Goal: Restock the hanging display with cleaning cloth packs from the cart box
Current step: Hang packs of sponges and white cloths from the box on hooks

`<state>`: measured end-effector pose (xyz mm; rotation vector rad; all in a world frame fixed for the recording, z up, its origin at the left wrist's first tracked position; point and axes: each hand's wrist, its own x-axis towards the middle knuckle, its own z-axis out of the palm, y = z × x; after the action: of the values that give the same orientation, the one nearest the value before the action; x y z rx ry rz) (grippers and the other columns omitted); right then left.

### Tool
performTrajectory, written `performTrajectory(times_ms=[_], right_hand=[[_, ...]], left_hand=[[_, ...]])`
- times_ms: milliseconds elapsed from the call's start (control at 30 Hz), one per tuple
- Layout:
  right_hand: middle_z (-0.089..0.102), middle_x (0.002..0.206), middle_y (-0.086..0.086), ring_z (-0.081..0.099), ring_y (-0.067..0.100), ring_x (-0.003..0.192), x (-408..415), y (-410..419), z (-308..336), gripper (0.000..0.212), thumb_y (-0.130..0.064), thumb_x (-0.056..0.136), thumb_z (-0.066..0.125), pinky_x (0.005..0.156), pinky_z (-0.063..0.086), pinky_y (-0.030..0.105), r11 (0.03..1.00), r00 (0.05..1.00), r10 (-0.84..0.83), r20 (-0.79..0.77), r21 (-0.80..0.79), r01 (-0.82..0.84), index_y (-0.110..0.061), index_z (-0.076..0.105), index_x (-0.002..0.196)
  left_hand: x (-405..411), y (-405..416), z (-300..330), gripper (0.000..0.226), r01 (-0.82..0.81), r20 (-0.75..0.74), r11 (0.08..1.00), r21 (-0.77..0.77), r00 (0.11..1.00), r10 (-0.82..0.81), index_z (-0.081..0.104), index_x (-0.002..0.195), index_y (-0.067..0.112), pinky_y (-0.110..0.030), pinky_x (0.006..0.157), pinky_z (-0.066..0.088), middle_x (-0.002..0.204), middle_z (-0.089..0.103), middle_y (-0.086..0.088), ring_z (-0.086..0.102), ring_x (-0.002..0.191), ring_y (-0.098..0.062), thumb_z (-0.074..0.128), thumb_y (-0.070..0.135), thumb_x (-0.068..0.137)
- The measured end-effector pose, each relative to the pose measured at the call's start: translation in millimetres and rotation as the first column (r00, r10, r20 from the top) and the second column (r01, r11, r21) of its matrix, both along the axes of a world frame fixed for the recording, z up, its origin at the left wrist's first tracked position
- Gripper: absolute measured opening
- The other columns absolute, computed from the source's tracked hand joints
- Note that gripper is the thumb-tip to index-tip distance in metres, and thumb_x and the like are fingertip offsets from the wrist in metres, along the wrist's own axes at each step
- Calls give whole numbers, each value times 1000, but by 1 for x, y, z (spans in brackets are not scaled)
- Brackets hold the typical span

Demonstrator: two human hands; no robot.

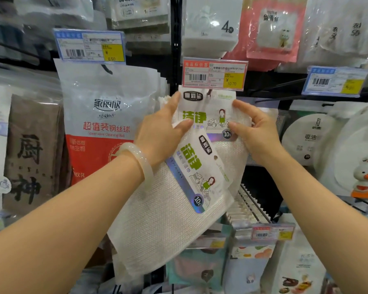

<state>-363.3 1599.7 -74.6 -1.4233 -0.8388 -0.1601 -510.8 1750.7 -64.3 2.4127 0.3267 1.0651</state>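
Observation:
A white cleaning cloth pack [208, 115] with green lettering hangs upright from the hook under the red price tag [214, 74]. My left hand [159, 134] pinches its left edge, and my right hand [255, 128] pinches its right edge. A second, tilted cloth pack [174, 200] hangs lower in front, its label slanting down to the right, held under my left hand. The cart box is out of view.
A steel wire cleaning ball bag [102, 122] hangs to the left, brown cloth packs [32, 153] further left. Round white packs [310, 139] hang to the right. Sponge packs [210, 24] hang above, more packs and a price tag [272, 232] below.

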Motion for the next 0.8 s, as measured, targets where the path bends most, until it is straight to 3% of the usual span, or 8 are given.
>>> performTrajectory(times_ms=[133,233,333,433,500,600,700,800], right_hand=[[45,110,-32,53,22,122,10,12,1,53,-5,85,62,95,51,46,992,992,-67,106,-103,78,-22,50,133],[49,125,-11,52,22,123,20,21,-3,53,-2,87,59,101,46,46,986,986,-94,138,-123,111,-17,47,136],[48,134,8,47,12,118,27,34,-5,53,-6,88,59,107,38,32,970,975,-163,149,-156,186,-21,45,137],[42,134,10,42,18,123,31,45,-3,53,-9,90,57,104,29,22,945,964,-221,145,-211,249,-24,43,139],[36,136,9,37,21,127,31,45,-5,53,-14,90,58,106,26,23,912,952,-266,153,-279,300,-27,42,139],[30,141,10,28,25,133,21,34,-15,46,-31,88,61,113,25,39,854,885,-399,239,-255,453,-26,50,133],[52,128,6,49,20,119,4,14,-27,41,-41,88,57,102,42,39,966,967,-219,133,-110,234,-20,57,123],[63,120,-1,62,15,106,-7,-9,-31,57,-60,70,58,90,51,38,973,956,178,-233,-101,-205,-29,55,117]], left_hand=[[10,-1,-10,90,-52,-18,998,-38,999,52,7,147,33,-37,91,48,125,54,-11,55,105,-24,65,46,79],[11,-3,-24,86,-104,52,994,-36,993,106,29,139,25,-26,83,35,120,48,-8,48,104,-23,72,51,69],[9,1,-31,64,-159,41,987,-19,986,159,55,111,14,-18,79,34,105,49,-5,53,98,-22,73,55,65],[6,6,-31,36,-112,13,991,-71,993,113,54,60,21,-5,44,35,62,55,8,56,51,1,75,49,67],[4,9,-34,38,-54,19,990,-131,998,57,48,54,21,-5,37,34,48,48,11,51,40,9,75,43,71],[-2,10,-32,35,18,70,983,-180,998,-5,56,64,13,-11,40,39,57,59,4,55,46,0,69,43,75],[-4,7,-22,28,185,203,920,-346,972,-119,56,70,14,-22,50,51,70,67,-2,64,55,-8,64,39,81],[1,2,-12,23,260,363,851,-456,927,-88,55,72,18,-29,57,54,73,67,-3,65,61,-12,60,35,86]])
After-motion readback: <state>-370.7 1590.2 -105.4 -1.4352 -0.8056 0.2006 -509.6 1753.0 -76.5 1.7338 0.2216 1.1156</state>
